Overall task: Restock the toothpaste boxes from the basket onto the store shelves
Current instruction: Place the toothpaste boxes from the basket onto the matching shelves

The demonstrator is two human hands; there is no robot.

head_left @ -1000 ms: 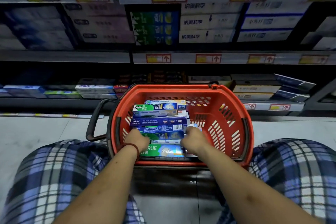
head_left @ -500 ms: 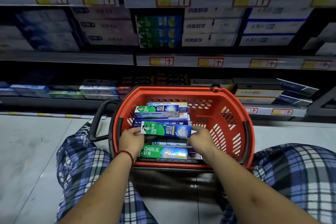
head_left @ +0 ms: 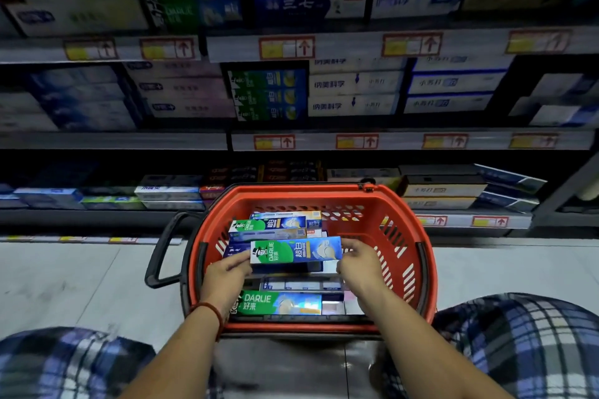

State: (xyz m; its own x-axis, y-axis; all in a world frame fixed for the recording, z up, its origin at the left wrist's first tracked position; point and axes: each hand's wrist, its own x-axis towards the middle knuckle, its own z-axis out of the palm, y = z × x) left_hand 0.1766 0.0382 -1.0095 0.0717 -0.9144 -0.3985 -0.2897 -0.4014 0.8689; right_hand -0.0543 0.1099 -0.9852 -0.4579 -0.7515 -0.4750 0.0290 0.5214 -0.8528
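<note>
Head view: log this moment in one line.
left hand, right hand: hold green-blue cardboard toothpaste box | red plastic basket: more boxes inside

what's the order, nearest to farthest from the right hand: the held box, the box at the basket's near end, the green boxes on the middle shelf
1. Held box: pinched by the right hand, on its left.
2. Flat box at the near end of the basket: below and left.
3. Green boxes on the middle shelf: up beyond the basket.

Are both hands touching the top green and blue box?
Touching. Head view shows left hand and right hand pinching opposite ends of the green-and-blue cardboard toothpaste box.
</note>
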